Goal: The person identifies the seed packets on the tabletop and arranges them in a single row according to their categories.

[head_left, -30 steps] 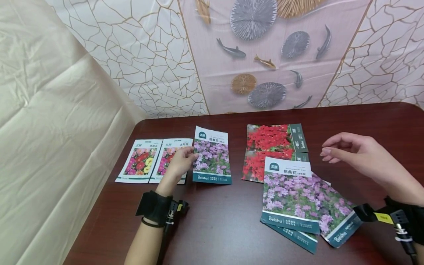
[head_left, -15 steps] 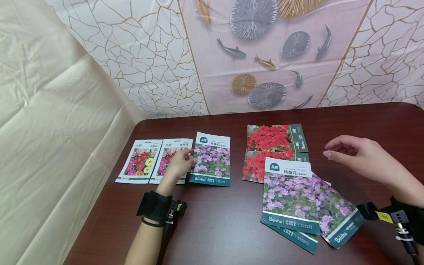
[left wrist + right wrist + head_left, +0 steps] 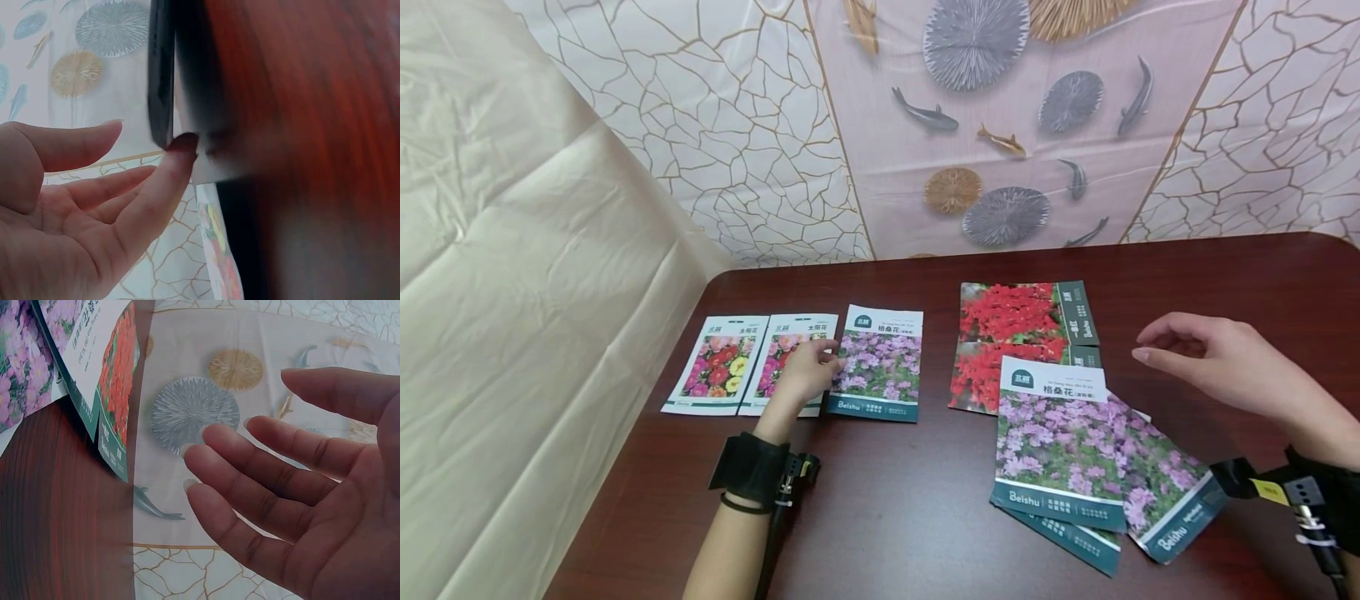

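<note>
My left hand [image 3: 805, 373] reaches over the second of two white packets with mixed flowers [image 3: 718, 367]. Its fingertips are at the left edge of a purple-flower packet [image 3: 876, 367] lying just right of them. In the left wrist view that hand [image 3: 94, 219] has its thumb apart from the fingers, with one fingertip against a dark edge. My right hand [image 3: 1232, 362], fingers loosely bent and empty, hovers right of the red-flower packets [image 3: 1007, 310]. The right wrist view shows this hand's [image 3: 294, 494] fingers spread, touching nothing.
Several more purple-flower packets [image 3: 1060, 442] overlap at the right front, partly covering the lower red-flower packet. The dark wooden table [image 3: 865, 517] meets a patterned cloth [image 3: 895, 208] at the back and a cream cloth [image 3: 535, 250] on the left.
The purple-flower packet by my left hand has shifted slightly left and toward me, now lying close against the mixed-flower packets. My right hand has moved slightly right and down.
</note>
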The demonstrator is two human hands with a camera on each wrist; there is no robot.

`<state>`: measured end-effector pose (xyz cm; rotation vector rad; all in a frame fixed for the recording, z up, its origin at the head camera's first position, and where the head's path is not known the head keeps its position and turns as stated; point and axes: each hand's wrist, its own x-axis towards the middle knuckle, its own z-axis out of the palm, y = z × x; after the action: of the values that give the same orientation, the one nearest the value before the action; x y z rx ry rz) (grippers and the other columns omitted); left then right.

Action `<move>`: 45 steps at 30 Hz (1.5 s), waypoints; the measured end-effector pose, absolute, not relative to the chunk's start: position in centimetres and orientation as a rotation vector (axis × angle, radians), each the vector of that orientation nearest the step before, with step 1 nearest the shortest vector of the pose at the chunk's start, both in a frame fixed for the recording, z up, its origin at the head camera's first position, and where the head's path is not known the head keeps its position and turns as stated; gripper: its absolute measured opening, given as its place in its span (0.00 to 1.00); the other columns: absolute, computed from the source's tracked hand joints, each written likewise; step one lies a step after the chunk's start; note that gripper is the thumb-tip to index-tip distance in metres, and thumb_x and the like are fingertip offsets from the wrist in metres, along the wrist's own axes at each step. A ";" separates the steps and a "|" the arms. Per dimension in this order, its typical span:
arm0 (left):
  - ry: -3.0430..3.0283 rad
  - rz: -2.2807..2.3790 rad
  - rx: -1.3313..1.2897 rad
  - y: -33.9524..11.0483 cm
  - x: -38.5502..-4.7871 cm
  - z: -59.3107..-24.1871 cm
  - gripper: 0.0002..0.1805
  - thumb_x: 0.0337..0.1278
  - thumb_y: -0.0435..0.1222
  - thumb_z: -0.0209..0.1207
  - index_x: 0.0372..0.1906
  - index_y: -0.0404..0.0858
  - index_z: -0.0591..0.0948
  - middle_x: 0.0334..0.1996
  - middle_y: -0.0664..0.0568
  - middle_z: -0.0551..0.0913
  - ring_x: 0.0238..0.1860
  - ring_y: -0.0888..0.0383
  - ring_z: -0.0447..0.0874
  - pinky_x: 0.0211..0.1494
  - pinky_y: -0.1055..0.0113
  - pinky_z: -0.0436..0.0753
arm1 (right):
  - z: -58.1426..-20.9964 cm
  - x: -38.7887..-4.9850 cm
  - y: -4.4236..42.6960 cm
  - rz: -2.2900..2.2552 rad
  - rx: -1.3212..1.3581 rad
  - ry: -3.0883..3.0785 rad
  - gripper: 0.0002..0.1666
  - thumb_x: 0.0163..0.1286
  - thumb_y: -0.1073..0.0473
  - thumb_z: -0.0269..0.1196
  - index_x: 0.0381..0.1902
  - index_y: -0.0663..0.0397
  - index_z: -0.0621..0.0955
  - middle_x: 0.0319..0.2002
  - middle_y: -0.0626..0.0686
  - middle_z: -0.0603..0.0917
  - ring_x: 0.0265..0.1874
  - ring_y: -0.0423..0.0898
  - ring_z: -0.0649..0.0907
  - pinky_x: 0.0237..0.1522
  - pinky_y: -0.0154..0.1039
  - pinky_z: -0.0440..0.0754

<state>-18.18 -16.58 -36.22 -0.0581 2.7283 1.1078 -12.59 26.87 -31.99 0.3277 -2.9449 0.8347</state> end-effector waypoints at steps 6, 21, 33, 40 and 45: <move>2.795 1.002 -0.062 -16.3 -18.0 -35.9 0.21 0.61 0.38 0.55 0.57 0.33 0.73 0.48 0.42 0.79 0.48 0.49 0.78 0.45 0.57 0.78 | -31.7 -12.4 26.6 0.810 0.345 -2.953 0.12 0.61 0.55 0.64 0.36 0.59 0.80 0.30 0.51 0.80 0.25 0.40 0.75 0.22 0.35 0.72; 2.824 0.676 0.351 -13.7 -16.1 -35.1 0.29 0.60 0.43 0.56 0.63 0.34 0.68 0.59 0.41 0.70 0.60 0.46 0.66 0.60 0.52 0.66 | -32.1 -12.5 26.4 0.781 0.419 -3.015 0.15 0.61 0.55 0.63 0.39 0.61 0.80 0.32 0.51 0.81 0.29 0.46 0.79 0.27 0.40 0.74; 2.736 0.477 0.657 -11.7 -14.7 -35.0 0.29 0.62 0.44 0.54 0.65 0.36 0.66 0.63 0.43 0.66 0.64 0.48 0.60 0.64 0.53 0.61 | -32.7 -12.3 25.7 0.723 0.696 -2.985 0.15 0.60 0.59 0.64 0.43 0.63 0.79 0.37 0.54 0.82 0.36 0.51 0.82 0.33 0.47 0.79; 2.656 0.427 0.687 -11.4 -14.4 -35.0 0.30 0.63 0.46 0.51 0.67 0.39 0.63 0.68 0.45 0.57 0.67 0.49 0.53 0.66 0.53 0.57 | -33.0 -12.3 25.2 0.708 0.806 -2.979 0.17 0.58 0.59 0.66 0.44 0.63 0.79 0.39 0.54 0.82 0.40 0.54 0.80 0.38 0.54 0.77; 2.608 0.352 0.697 -11.4 -14.5 -35.4 0.32 0.63 0.50 0.49 0.68 0.42 0.61 0.69 0.45 0.54 0.69 0.49 0.48 0.66 0.52 0.56 | -33.3 -12.3 25.1 0.698 0.855 -2.973 0.18 0.58 0.59 0.66 0.45 0.64 0.79 0.40 0.55 0.82 0.42 0.55 0.80 0.40 0.55 0.76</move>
<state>-14.45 -11.44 -35.36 0.6970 2.6076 0.3524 -12.34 25.10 -33.31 0.8553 -2.9731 0.6984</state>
